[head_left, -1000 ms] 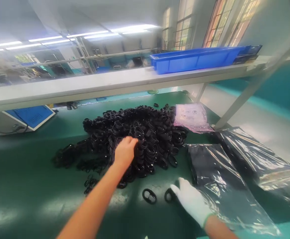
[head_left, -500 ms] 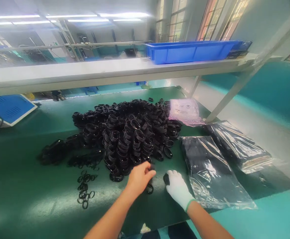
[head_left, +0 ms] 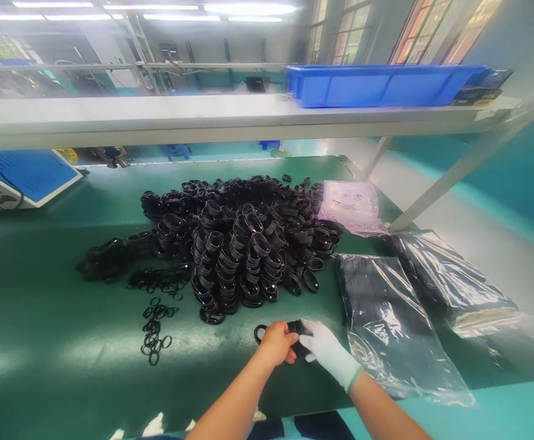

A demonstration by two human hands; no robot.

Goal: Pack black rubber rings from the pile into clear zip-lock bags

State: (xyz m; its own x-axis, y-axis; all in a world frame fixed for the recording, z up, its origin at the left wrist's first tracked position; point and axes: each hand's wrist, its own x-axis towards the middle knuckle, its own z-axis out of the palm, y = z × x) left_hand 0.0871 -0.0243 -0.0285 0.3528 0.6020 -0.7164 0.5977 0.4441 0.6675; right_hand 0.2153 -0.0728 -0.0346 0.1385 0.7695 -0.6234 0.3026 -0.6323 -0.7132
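My bare left hand [head_left: 276,344] and my right hand [head_left: 330,349] in a white glove meet near the table's front edge. Between them is a short stack of black oval rings [head_left: 296,327], fingers of both hands closed around it. One black ring [head_left: 259,333] shows at the left side of my left hand; whether it is held or lies on the table I cannot tell. Beyond my hands rises a big pile of black oval rings [head_left: 234,263], many nested in stacks. Small thin rings [head_left: 154,342] lie scattered to the left.
Clear plastic bags of black pieces [head_left: 377,287] lie on the right, one behind the other [head_left: 450,278]. A pinkish bag [head_left: 352,201] is at the pile's back right. A shelf [head_left: 157,119] crosses above with a blue bin [head_left: 381,85]. A blue-and-white box [head_left: 29,177] stands at left.
My left hand has moved right, away from the pile, with rings in it, and joined my right hand. The dark pieces in both hands now form one stack. The view has shifted slightly.
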